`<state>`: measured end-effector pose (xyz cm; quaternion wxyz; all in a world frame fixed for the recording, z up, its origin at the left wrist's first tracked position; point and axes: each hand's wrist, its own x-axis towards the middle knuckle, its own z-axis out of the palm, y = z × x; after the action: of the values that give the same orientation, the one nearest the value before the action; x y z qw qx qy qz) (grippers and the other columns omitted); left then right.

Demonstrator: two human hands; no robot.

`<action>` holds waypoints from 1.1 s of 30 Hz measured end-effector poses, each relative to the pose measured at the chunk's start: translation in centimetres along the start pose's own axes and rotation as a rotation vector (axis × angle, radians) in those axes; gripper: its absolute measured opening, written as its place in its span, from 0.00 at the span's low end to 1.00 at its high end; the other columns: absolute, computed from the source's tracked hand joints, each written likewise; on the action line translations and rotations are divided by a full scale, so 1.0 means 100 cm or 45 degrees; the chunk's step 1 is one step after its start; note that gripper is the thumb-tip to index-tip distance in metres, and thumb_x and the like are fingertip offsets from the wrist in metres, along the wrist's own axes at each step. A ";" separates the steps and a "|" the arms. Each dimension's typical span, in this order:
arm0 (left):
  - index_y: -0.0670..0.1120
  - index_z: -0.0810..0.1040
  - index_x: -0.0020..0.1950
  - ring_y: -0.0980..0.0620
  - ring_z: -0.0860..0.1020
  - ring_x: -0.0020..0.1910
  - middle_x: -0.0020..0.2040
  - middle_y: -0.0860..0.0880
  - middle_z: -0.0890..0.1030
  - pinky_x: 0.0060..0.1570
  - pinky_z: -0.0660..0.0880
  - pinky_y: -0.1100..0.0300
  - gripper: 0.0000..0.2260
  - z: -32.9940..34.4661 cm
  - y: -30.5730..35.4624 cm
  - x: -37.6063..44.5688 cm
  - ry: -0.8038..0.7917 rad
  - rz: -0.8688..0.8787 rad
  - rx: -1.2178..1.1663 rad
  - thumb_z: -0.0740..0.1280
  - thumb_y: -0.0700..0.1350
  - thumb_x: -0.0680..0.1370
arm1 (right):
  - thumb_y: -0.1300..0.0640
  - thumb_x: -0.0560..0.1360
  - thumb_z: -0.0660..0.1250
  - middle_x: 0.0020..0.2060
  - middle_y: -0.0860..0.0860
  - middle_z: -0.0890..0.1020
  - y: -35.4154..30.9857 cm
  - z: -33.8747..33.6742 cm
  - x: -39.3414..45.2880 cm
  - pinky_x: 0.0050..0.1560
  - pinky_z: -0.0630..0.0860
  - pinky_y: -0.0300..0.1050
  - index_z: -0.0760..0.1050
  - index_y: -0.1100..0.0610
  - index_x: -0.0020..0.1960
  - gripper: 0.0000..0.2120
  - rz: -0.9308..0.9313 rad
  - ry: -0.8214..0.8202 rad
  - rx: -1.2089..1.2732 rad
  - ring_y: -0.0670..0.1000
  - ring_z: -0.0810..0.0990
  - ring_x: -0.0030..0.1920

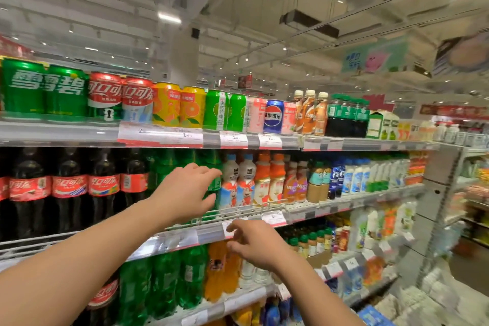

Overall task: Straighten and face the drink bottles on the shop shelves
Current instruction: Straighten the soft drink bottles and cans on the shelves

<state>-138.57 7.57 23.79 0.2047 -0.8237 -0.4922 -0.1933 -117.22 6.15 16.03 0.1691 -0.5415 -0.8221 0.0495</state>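
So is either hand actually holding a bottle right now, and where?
Left hand reaches around a green soda bottle at label height; contact unclear. Right hand holds nothing.

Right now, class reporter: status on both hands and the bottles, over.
Left hand open, reaching at green bottles, middle shelf. Right hand loosely curled, empty, by the shelf rail. Nothing in the way.

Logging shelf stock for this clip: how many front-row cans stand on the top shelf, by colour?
Green cans: 4
Red cans: 2
Yellow cans: 2
Pink cans: 2
Blue can: 1
Total: 11
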 end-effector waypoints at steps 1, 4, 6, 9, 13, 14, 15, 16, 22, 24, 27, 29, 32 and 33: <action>0.55 0.63 0.78 0.50 0.71 0.68 0.72 0.54 0.74 0.64 0.73 0.51 0.27 -0.001 0.005 0.006 0.013 -0.005 0.009 0.60 0.58 0.80 | 0.44 0.79 0.66 0.58 0.47 0.84 0.005 -0.009 0.001 0.57 0.80 0.51 0.74 0.47 0.69 0.20 -0.006 0.023 -0.018 0.49 0.82 0.55; 0.55 0.62 0.79 0.50 0.70 0.70 0.73 0.54 0.72 0.66 0.71 0.53 0.27 -0.003 0.018 0.028 0.061 -0.001 0.067 0.61 0.59 0.80 | 0.45 0.78 0.66 0.61 0.49 0.82 0.024 -0.033 0.007 0.60 0.79 0.52 0.73 0.49 0.71 0.22 -0.038 0.107 -0.067 0.50 0.81 0.59; 0.54 0.63 0.78 0.50 0.69 0.71 0.74 0.53 0.71 0.67 0.70 0.53 0.27 -0.005 0.025 0.044 0.090 -0.008 0.097 0.61 0.59 0.80 | 0.45 0.78 0.67 0.63 0.49 0.82 0.038 -0.048 0.014 0.61 0.79 0.53 0.72 0.49 0.72 0.24 -0.067 0.151 -0.111 0.51 0.80 0.62; 0.53 0.65 0.77 0.48 0.69 0.70 0.74 0.51 0.72 0.66 0.71 0.51 0.27 -0.006 0.037 0.069 0.127 -0.041 0.138 0.62 0.57 0.79 | 0.45 0.78 0.67 0.63 0.49 0.81 0.061 -0.072 0.024 0.61 0.79 0.53 0.73 0.50 0.72 0.24 -0.102 0.205 -0.135 0.51 0.80 0.62; 0.52 0.67 0.75 0.46 0.67 0.72 0.74 0.49 0.71 0.67 0.70 0.49 0.25 0.002 0.049 0.097 0.204 -0.107 0.211 0.63 0.55 0.78 | 0.44 0.78 0.66 0.62 0.49 0.82 0.094 -0.105 0.047 0.58 0.80 0.54 0.74 0.49 0.69 0.22 -0.157 0.273 -0.215 0.52 0.80 0.59; 0.52 0.67 0.75 0.46 0.67 0.73 0.75 0.49 0.70 0.69 0.69 0.48 0.25 0.005 0.050 0.103 0.221 -0.136 0.224 0.63 0.55 0.78 | 0.44 0.78 0.67 0.62 0.49 0.82 0.101 -0.113 0.054 0.58 0.80 0.54 0.74 0.49 0.70 0.22 -0.165 0.287 -0.218 0.52 0.80 0.59; 0.52 0.68 0.75 0.46 0.66 0.74 0.76 0.49 0.69 0.70 0.68 0.48 0.26 0.008 0.052 0.107 0.232 -0.171 0.236 0.64 0.55 0.78 | 0.44 0.77 0.67 0.62 0.48 0.82 0.107 -0.122 0.060 0.58 0.80 0.54 0.73 0.48 0.70 0.22 -0.178 0.303 -0.216 0.52 0.80 0.59; 0.52 0.68 0.75 0.45 0.66 0.74 0.76 0.49 0.69 0.70 0.67 0.47 0.26 0.013 0.052 0.111 0.238 -0.209 0.254 0.65 0.56 0.78 | 0.44 0.77 0.68 0.62 0.48 0.82 0.113 -0.129 0.066 0.59 0.80 0.54 0.74 0.48 0.70 0.23 -0.194 0.323 -0.212 0.51 0.80 0.60; 0.50 0.75 0.70 0.42 0.73 0.64 0.69 0.46 0.76 0.62 0.71 0.45 0.26 0.048 0.045 0.111 0.231 -0.347 0.422 0.68 0.56 0.74 | 0.46 0.79 0.68 0.63 0.49 0.82 0.143 -0.175 0.097 0.60 0.80 0.54 0.71 0.50 0.73 0.25 -0.296 0.448 -0.187 0.51 0.80 0.62; 0.49 0.76 0.70 0.42 0.74 0.62 0.67 0.46 0.77 0.61 0.70 0.44 0.26 0.054 0.044 0.112 0.248 -0.335 0.469 0.65 0.56 0.74 | 0.47 0.78 0.68 0.63 0.50 0.82 0.145 -0.190 0.110 0.59 0.80 0.56 0.70 0.51 0.74 0.26 -0.321 0.509 -0.190 0.52 0.81 0.61; 0.48 0.77 0.69 0.42 0.75 0.61 0.66 0.46 0.78 0.61 0.70 0.45 0.26 0.056 0.045 0.115 0.292 -0.338 0.465 0.63 0.57 0.74 | 0.47 0.78 0.67 0.59 0.51 0.83 0.145 -0.208 0.133 0.55 0.81 0.57 0.70 0.52 0.74 0.26 -0.332 0.650 -0.195 0.53 0.82 0.57; 0.48 0.78 0.69 0.43 0.75 0.61 0.65 0.46 0.78 0.62 0.70 0.46 0.25 0.056 0.046 0.116 0.306 -0.341 0.460 0.63 0.57 0.74 | 0.49 0.78 0.67 0.58 0.52 0.82 0.144 -0.218 0.148 0.55 0.81 0.57 0.72 0.53 0.72 0.23 -0.317 0.761 -0.187 0.54 0.81 0.57; 0.49 0.78 0.68 0.43 0.75 0.60 0.64 0.47 0.79 0.61 0.71 0.46 0.25 0.055 0.046 0.116 0.323 -0.349 0.429 0.63 0.56 0.73 | 0.50 0.79 0.66 0.65 0.54 0.78 0.143 -0.227 0.167 0.61 0.78 0.55 0.69 0.54 0.74 0.24 -0.279 0.907 -0.219 0.56 0.77 0.64; 0.49 0.78 0.68 0.43 0.75 0.60 0.64 0.47 0.79 0.61 0.71 0.46 0.25 0.055 0.046 0.116 0.322 -0.351 0.425 0.63 0.56 0.73 | 0.50 0.80 0.66 0.68 0.54 0.75 0.142 -0.228 0.173 0.64 0.76 0.55 0.67 0.54 0.76 0.27 -0.265 0.925 -0.240 0.56 0.74 0.67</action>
<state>-128.77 16.94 24.51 0.3695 -0.6728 -0.5955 -0.2368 -103.42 25.35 37.58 0.4030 -0.4505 -0.7601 -0.2386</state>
